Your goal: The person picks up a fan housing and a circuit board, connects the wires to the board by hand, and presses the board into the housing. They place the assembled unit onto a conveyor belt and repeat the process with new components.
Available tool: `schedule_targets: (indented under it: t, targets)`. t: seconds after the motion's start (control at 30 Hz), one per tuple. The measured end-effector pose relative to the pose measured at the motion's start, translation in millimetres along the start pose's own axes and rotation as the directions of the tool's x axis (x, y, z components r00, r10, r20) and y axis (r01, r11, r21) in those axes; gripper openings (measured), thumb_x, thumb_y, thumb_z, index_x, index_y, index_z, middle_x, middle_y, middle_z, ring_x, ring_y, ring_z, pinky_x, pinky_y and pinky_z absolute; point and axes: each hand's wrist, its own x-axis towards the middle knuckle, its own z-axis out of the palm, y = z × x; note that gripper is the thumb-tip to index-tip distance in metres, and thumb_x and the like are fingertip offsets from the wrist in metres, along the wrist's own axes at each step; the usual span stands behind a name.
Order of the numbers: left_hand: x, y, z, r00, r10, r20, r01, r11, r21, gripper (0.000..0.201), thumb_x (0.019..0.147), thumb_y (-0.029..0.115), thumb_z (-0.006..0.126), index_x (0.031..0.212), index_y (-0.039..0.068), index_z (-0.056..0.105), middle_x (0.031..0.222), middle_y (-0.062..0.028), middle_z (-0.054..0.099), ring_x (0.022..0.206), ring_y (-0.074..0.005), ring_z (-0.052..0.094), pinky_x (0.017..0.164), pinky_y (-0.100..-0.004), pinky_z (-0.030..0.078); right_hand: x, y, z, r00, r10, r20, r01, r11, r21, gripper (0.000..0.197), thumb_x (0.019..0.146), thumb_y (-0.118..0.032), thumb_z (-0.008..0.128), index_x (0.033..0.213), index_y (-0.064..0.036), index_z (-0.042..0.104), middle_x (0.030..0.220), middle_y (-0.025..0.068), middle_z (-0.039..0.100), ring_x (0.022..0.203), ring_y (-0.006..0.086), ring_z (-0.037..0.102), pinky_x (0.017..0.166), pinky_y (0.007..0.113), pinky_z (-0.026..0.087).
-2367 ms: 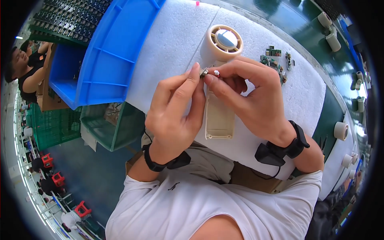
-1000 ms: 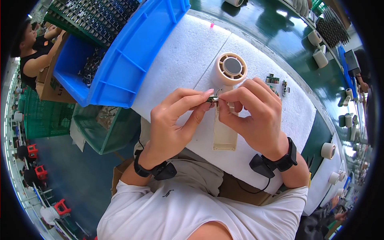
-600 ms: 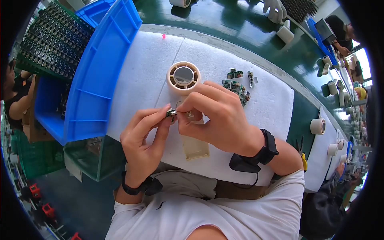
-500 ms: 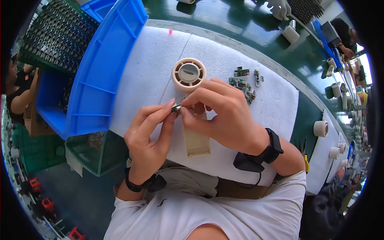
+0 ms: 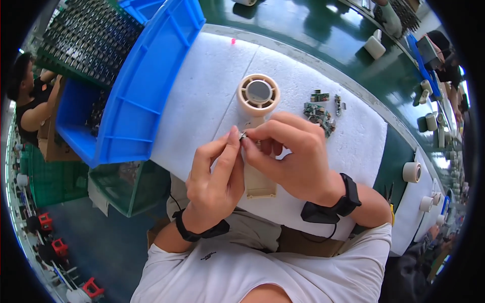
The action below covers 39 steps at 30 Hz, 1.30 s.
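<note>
Over the handle of a cream handheld fan, both of my hands meet fingertip to fingertip. My left hand (image 5: 214, 174) pinches a small circuit board (image 5: 242, 135), mostly hidden by the fingers, with a shiny bit showing. Against its end, the thumb and forefinger of my right hand (image 5: 298, 151) are pressed together; what they grip is too small to make out. The fan's round head (image 5: 258, 92) lies face up just beyond my hands. Below it, the fan's handle shell (image 5: 260, 186) points toward me, partly covered by my right hand.
Several loose circuit boards (image 5: 319, 115) lie right of the fan on the white foam sheet (image 5: 194, 86). A blue bin (image 5: 134, 101) with stacked boards stands at left, above a green glass-like box (image 5: 118, 189). Pliers (image 5: 390, 199) and other fan parts (image 5: 411, 172) are at right.
My left hand has turned more upright and shifted right, hiding more of the small board. The whole view has moved slightly, so the fan and bin appear further right.
</note>
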Motion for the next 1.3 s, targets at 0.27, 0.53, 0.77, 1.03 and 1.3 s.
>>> schedule_targets:
  t: [0.27, 0.53, 0.77, 1.03, 1.3]
  targets:
    - [8.1, -17.8, -14.5, 0.988, -0.025, 0.151, 0.044, 0.991, -0.124, 0.041, 0.085, -0.009, 0.07, 0.125, -0.007, 0.063, 0.103, -0.0151, 0.065, 0.09, -0.024, 0.069, 0.077, -0.0289, 0.056, 1.1, 3.9, 1.7, 0.999, 0.041, 0.009, -0.042, 0.991, 0.131, 0.006, 0.083, -0.004, 0.076, 0.086, -0.0011, 0.072, 0.072, 0.0048, 0.062, 0.061, 0.0098, 0.06, 0.054, 0.025, 0.048]
    - [52.8, -9.3, -17.9, 0.674, -0.362, 0.644, 0.734, 0.43, -0.526, 0.063, 0.089, -0.005, 0.067, 0.146, -0.003, 0.04, 0.114, -0.0117, 0.065, 0.108, -0.0158, 0.063, 0.088, -0.0266, 0.053, 4.1, 4.8, -9.3, 0.984, 0.012, -0.178, 0.042, 0.955, 0.293, 0.018, 0.086, -0.002, 0.072, 0.104, -0.006, 0.071, 0.083, 0.0037, 0.061, 0.056, 0.0091, 0.053, 0.052, 0.024, 0.044]
    - [177.8, -23.4, 61.2, 0.698, -0.257, 0.669, 0.65, 0.619, -0.44, 0.05, 0.091, 0.002, 0.066, 0.138, -0.002, 0.048, 0.112, -0.0156, 0.067, 0.098, -0.0172, 0.066, 0.086, -0.0284, 0.055, 1.5, -2.0, -8.9, 0.954, -0.175, -0.245, 0.255, 0.902, 0.35, 0.018, 0.087, -0.001, 0.069, 0.104, -0.0081, 0.068, 0.085, 0.0035, 0.059, 0.055, 0.0112, 0.052, 0.051, 0.025, 0.043]
    - [270.2, -70.5, 243.3, 0.613, -0.169, 0.772, 0.721, 0.519, -0.459, 0.052, 0.09, 0.013, 0.074, 0.135, 0.0, 0.052, 0.117, -0.0126, 0.064, 0.103, -0.0199, 0.067, 0.086, -0.0269, 0.056, -4.3, 24.3, 9.5, 0.965, -0.138, 0.224, 0.06, 0.944, 0.324, 0.009, 0.089, -0.012, 0.065, 0.097, -0.0075, 0.066, 0.074, 0.0094, 0.065, 0.064, 0.0278, 0.064, 0.059, 0.041, 0.05]
    - [323.4, -26.9, 286.4, 0.809, 0.152, 0.567, -0.369, 0.883, 0.289, 0.059, 0.082, 0.033, 0.069, 0.13, 0.0, 0.057, 0.126, -0.0283, 0.061, 0.114, -0.0439, 0.061, 0.102, -0.0446, 0.047, -8.6, 30.3, 9.2, 0.936, -0.125, 0.33, 0.038, 0.965, 0.258, 0.009, 0.084, -0.015, 0.064, 0.091, -0.0093, 0.068, 0.072, 0.0108, 0.067, 0.072, 0.0346, 0.065, 0.063, 0.045, 0.05]
